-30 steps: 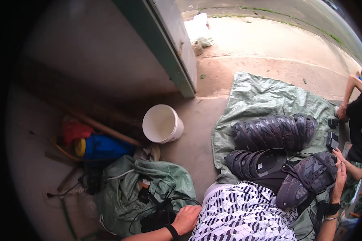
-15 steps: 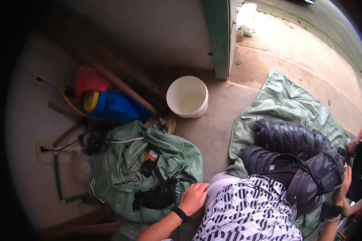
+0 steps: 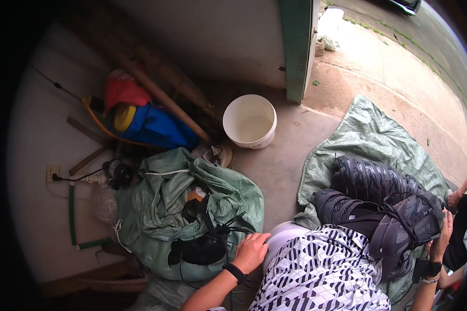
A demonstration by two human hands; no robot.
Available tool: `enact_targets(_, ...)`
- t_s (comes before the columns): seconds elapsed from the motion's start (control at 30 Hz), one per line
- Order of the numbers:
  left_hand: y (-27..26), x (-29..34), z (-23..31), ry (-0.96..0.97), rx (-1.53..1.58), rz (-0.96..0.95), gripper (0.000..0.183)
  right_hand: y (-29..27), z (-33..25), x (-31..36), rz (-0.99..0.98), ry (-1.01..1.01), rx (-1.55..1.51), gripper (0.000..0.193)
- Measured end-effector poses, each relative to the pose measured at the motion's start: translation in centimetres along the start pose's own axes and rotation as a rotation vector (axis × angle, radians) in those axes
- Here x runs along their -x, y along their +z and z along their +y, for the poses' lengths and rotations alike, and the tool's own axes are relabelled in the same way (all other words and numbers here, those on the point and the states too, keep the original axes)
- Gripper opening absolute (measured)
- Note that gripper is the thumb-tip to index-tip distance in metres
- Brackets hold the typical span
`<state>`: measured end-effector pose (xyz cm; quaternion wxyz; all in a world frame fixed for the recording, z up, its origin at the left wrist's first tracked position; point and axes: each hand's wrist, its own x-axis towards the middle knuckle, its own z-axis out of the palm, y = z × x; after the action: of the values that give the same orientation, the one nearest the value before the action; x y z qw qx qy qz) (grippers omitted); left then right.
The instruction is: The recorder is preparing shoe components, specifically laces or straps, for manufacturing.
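Observation:
My left hand (image 3: 251, 251), with a black band at the wrist, lies at the edge of a smooth white surface (image 3: 284, 239) beside my patterned clothing (image 3: 316, 269). Its fingers are extended and slightly bent; nothing graspable shows in them. On the right, my right hand (image 3: 443, 236) rests with straight fingers against the end of a dark grey shoe upper (image 3: 407, 223) with loose black laces. That piece lies against my lap, beside a nested row of similar uppers (image 3: 371, 179) on a green woven sheet (image 3: 371, 122). The right thumb is hidden.
A green woven sack (image 3: 155, 228) stands left, with black pieces (image 3: 200, 251) on top. Beyond it are a white bucket (image 3: 250, 124), a blue tank (image 3: 158, 129) and wooden poles (image 3: 161, 101). Another person's hand (image 3: 455, 198) is at the far right.
The view has shifted slightly, so the bucket and doorway appear further right. Both hands keep nearly the same places, and the shoe uppers stay put.

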<state>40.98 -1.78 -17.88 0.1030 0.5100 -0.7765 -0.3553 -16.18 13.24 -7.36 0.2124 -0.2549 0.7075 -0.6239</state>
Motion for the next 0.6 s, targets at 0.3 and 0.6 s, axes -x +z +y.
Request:
enact_targets(0.3, 0.8, 0.4, 0.0, 0.014, -0.006, 0.016, 0.029, -0.7, 0.8, 0.2, -0.021, 0.012, -0.079, 0.040)
enact_targets(0.6, 1.6, 0.7, -0.1, 0.024, 0.002, -0.012, 0.030, 0.0, 0.6, 0.9, -0.027, 0.010, -0.141, 0.041)
